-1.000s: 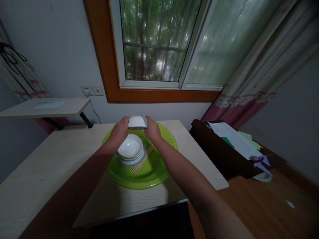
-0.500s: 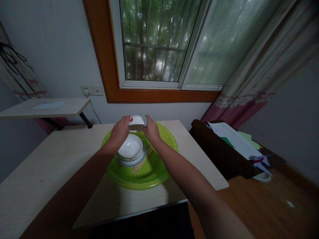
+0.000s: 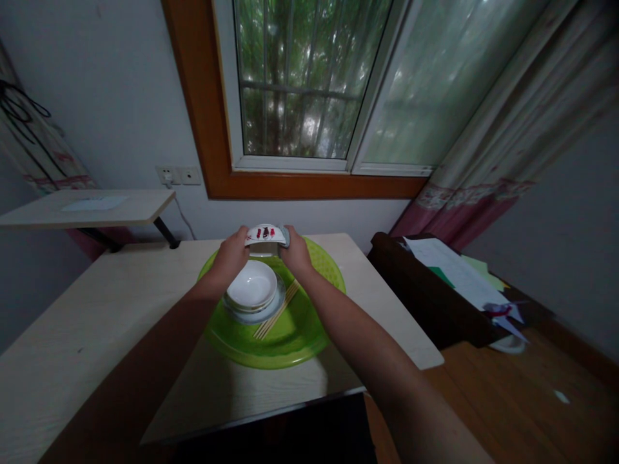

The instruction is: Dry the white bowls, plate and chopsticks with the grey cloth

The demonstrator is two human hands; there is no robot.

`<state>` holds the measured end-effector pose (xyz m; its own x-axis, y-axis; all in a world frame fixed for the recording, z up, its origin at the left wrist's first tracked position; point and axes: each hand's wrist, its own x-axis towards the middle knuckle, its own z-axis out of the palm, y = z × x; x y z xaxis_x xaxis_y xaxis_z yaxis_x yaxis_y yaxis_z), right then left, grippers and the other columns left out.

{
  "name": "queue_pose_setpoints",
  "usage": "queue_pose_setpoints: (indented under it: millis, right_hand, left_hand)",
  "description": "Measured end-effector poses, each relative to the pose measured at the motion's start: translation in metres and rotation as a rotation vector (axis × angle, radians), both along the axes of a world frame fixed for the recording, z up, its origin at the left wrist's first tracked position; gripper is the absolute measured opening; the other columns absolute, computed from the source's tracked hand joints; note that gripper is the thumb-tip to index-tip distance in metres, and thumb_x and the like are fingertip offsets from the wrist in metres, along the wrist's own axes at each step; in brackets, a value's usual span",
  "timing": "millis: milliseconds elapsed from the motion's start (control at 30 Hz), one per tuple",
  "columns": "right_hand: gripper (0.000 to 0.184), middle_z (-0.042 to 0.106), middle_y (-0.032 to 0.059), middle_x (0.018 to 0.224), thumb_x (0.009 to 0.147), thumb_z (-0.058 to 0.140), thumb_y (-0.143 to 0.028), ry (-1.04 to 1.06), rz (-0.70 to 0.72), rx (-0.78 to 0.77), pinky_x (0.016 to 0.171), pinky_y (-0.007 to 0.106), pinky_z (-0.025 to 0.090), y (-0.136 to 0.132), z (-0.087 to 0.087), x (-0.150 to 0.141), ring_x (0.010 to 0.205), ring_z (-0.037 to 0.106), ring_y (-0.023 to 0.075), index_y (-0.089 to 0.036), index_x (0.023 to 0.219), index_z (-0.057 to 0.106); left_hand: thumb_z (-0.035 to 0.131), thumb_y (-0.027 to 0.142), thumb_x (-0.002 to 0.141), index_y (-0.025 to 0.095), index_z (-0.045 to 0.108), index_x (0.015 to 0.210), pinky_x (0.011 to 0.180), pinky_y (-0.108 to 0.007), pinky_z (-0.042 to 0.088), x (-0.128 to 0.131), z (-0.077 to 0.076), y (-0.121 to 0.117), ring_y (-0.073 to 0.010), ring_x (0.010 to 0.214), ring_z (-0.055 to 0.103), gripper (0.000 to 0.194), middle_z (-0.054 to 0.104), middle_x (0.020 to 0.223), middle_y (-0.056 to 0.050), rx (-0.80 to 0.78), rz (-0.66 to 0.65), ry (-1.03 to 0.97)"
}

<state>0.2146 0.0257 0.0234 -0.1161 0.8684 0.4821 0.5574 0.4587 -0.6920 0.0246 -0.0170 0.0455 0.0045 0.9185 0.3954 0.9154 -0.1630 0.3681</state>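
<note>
Over the far part of a green round tray (image 3: 271,357), a white bowl (image 3: 264,233) with red and dark figures on its outside is held tilted on its side. My left hand (image 3: 233,253) is closed on the bowl's left rim. At the opposite rim, my right hand (image 3: 296,250) is closed on a grey cloth (image 3: 284,236) pressed against the bowl; its fingertips are hidden. Below the hands, a stack of white bowls (image 3: 252,285) rests on a pale plate (image 3: 258,317) in the tray. Several wooden chopsticks (image 3: 275,314) lie to its right.
The tray sits on a light wooden table (image 3: 120,309). A raised shelf (image 3: 130,209) stands at the table's back left. Behind are a wall and a window (image 3: 309,96). Right of the table, a dark brown piece of furniture (image 3: 411,277) bears papers (image 3: 454,270).
The bowl has turned in my hands, so several red and dark figures now show where mostly plain white showed before. My left hand has shifted slightly left, my right slightly right.
</note>
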Motion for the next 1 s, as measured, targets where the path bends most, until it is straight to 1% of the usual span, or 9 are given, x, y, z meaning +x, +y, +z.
queue_pose_setpoints:
  millis: [167, 267, 433, 500, 567, 667, 800, 900, 1000]
  right_hand:
    - [0.056, 0.071, 0.011, 0.114, 0.074, 0.054, -0.004, -0.225, -0.015, 0.047, 0.088, 0.036, 0.053, -0.009, 0.006, 0.0, 0.1, 0.067, 0.0272, -0.021, 0.127, 0.055]
    - [0.058, 0.068, 0.015, 0.12, 0.074, 0.053, -0.003, -0.254, -0.004, 0.048, 0.09, 0.04, 0.052, -0.012, 0.009, -0.002, 0.104, 0.065, 0.0296, -0.018, 0.129, 0.052]
    - [0.044, 0.07, 0.0075, 0.103, 0.078, 0.048, -0.006, -0.033, 0.016, 0.014, 0.085, 0.035, 0.052, -0.006, 0.004, -0.003, 0.094, 0.065, 0.025, -0.021, 0.118, 0.055]
    - [0.036, 0.07, 0.0052, 0.098, 0.079, 0.048, -0.01, 0.058, 0.01, -0.001, 0.082, 0.033, 0.052, -0.002, 0.001, -0.003, 0.089, 0.065, 0.0231, -0.021, 0.112, 0.056]
    - [0.029, 0.069, 0.004, 0.096, 0.082, 0.049, -0.016, 0.145, -0.01, -0.025, 0.08, 0.032, 0.052, 0.002, -0.001, -0.002, 0.086, 0.064, 0.0217, -0.022, 0.109, 0.057]
    - [0.025, 0.07, 0.0042, 0.097, 0.083, 0.051, -0.022, 0.212, -0.038, -0.076, 0.079, 0.032, 0.052, 0.006, -0.003, -0.002, 0.086, 0.064, 0.0218, -0.022, 0.107, 0.058]
    - [0.028, 0.071, 0.0045, 0.096, 0.081, 0.053, -0.021, 0.164, -0.008, -0.086, 0.079, 0.033, 0.052, 0.006, -0.003, -0.001, 0.087, 0.065, 0.0229, -0.021, 0.108, 0.059]
    - [0.032, 0.071, 0.0053, 0.097, 0.08, 0.053, -0.015, 0.079, 0.025, -0.023, 0.08, 0.032, 0.052, 0.003, -0.001, 0.0, 0.088, 0.066, 0.0228, -0.02, 0.111, 0.058]
    - [0.044, 0.071, 0.0076, 0.104, 0.078, 0.052, -0.008, -0.055, 0.021, 0.024, 0.085, 0.033, 0.052, -0.002, 0.002, 0.002, 0.095, 0.066, 0.0239, -0.019, 0.12, 0.055]
  left_hand:
    - [0.041, 0.005, 0.09, 0.015, 0.057, 0.118, 0.088, -0.036, 0.053, 0.005, 0.005, -0.007, -0.0265, 0.102, 0.069, 0.034, 0.07, 0.112, -0.016, 0.041, -0.006, 0.163]
    - [0.039, 0.007, 0.092, 0.013, 0.056, 0.121, 0.087, -0.038, 0.053, 0.006, 0.006, -0.009, -0.0278, 0.099, 0.069, 0.035, 0.069, 0.113, -0.017, 0.054, 0.01, 0.231]
    - [0.047, 0.004, 0.086, 0.014, 0.056, 0.129, 0.099, -0.037, 0.05, 0.002, 0.002, -0.002, -0.0259, 0.113, 0.065, 0.045, 0.067, 0.124, -0.015, 0.147, -0.029, 0.093]
    - [0.05, 0.006, 0.086, 0.015, 0.059, 0.127, 0.1, -0.036, 0.049, 0.0, 0.0, 0.002, -0.0249, 0.114, 0.064, 0.043, 0.068, 0.125, -0.014, 0.18, -0.054, 0.013]
    - [0.052, 0.012, 0.088, 0.016, 0.062, 0.121, 0.096, -0.036, 0.05, -0.002, -0.002, 0.006, -0.025, 0.108, 0.066, 0.035, 0.071, 0.117, -0.013, 0.161, -0.059, -0.044]
    - [0.052, 0.024, 0.093, 0.016, 0.065, 0.115, 0.086, -0.036, 0.051, -0.004, -0.005, 0.009, -0.0267, 0.095, 0.07, 0.027, 0.074, 0.102, -0.014, 0.052, -0.039, -0.086]
    - [0.051, 0.023, 0.093, 0.015, 0.064, 0.115, 0.084, -0.035, 0.051, -0.004, -0.006, 0.009, -0.0255, 0.095, 0.07, 0.027, 0.074, 0.101, -0.015, -0.025, -0.038, -0.126]
    - [0.05, 0.016, 0.091, 0.017, 0.062, 0.117, 0.086, -0.033, 0.051, -0.004, -0.003, 0.006, -0.024, 0.1, 0.069, 0.029, 0.073, 0.107, -0.013, -0.018, -0.046, -0.13]
    - [0.049, 0.01, 0.088, 0.017, 0.061, 0.115, 0.089, -0.034, 0.051, -0.003, 0.0, 0.003, -0.025, 0.104, 0.068, 0.03, 0.072, 0.11, -0.013, 0.008, -0.036, -0.053]
